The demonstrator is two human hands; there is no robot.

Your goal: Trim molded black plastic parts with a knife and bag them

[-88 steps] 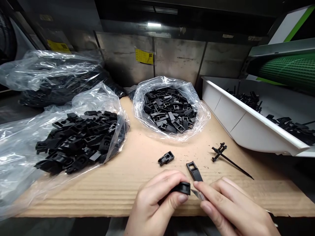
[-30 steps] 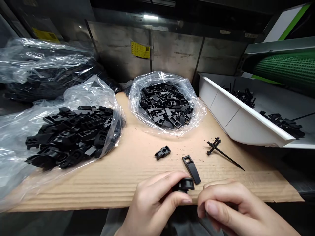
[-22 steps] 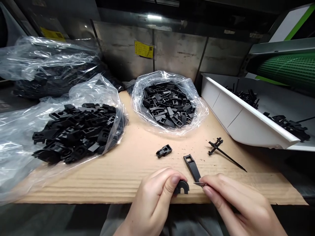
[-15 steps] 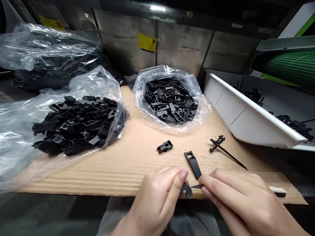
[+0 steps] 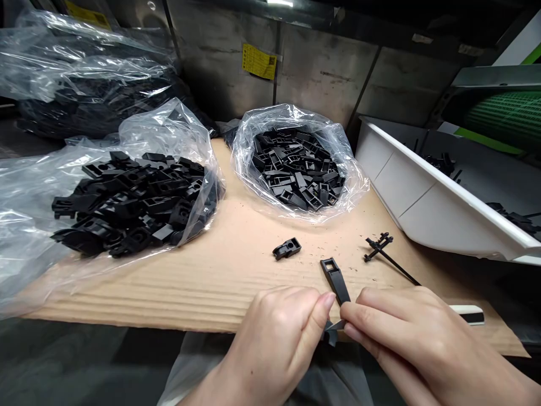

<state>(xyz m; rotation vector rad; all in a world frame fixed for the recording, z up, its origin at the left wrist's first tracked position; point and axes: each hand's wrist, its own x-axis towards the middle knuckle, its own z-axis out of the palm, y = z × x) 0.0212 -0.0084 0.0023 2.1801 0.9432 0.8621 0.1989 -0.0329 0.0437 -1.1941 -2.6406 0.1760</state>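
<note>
Near the front edge of the cardboard, my left hand [image 5: 285,332] is closed round a small black plastic piece [image 5: 330,336], mostly hidden by the fingers. My right hand [image 5: 406,332] pinches a thin pointed blade [image 5: 338,325], its tip at that piece; a white and black handle [image 5: 471,314] shows behind the hand. Just beyond the fingers lies a long flat black part [image 5: 336,280] with a square hole. A short black part [image 5: 287,248] rests further left. To the right is a thin black sprue [image 5: 380,246] with a long stem, its end reaching my right hand.
Clear bags of black parts stand at left [image 5: 135,197] and centre back [image 5: 296,169] on the cardboard [image 5: 169,293]. A white bin [image 5: 443,197] borders the right side. More bagged parts [image 5: 97,84] are at back left.
The view has shifted slightly. Both hands are closer together, and the blade overlaps the small piece more. The handle behind my right hand shows more.
</note>
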